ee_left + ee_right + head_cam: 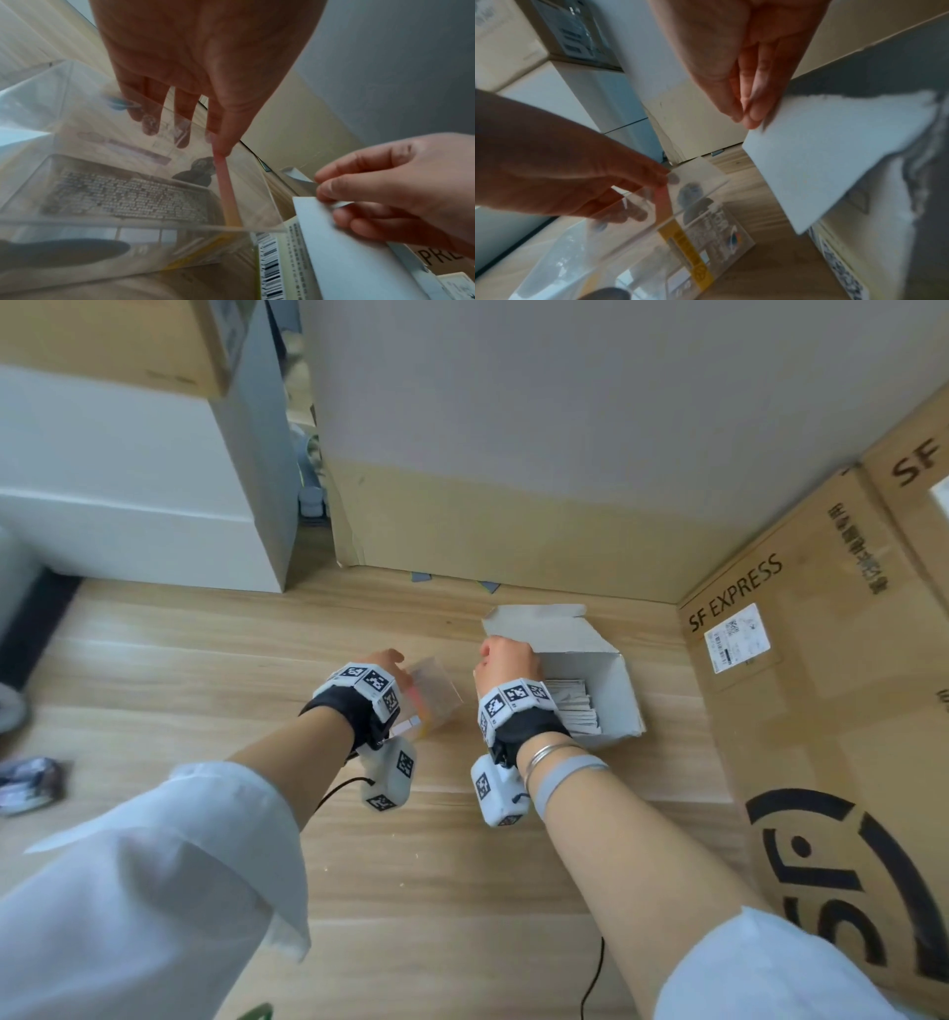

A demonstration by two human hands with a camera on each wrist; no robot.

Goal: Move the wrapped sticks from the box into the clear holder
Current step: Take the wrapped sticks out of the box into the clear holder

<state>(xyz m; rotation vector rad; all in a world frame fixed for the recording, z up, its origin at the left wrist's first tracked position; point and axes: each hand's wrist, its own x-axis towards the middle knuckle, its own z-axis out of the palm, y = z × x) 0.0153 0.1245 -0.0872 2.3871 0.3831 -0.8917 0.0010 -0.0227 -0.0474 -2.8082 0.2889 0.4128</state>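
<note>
Both your hands are working at mid-frame: your left hand (387, 667) is steadying the clear holder (434, 695), your right hand (508, 660) apparently pinching the box (624, 690) flap, wrapped sticks (572, 708) lying just right of it, nearer your right.

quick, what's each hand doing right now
Left hand: holds the clear holder.
Right hand: pinches the box flap.

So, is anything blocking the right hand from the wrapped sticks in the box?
Nothing visible: the right hand pinches the box flap back, and the wrapped sticks lie exposed below the open top.
</note>
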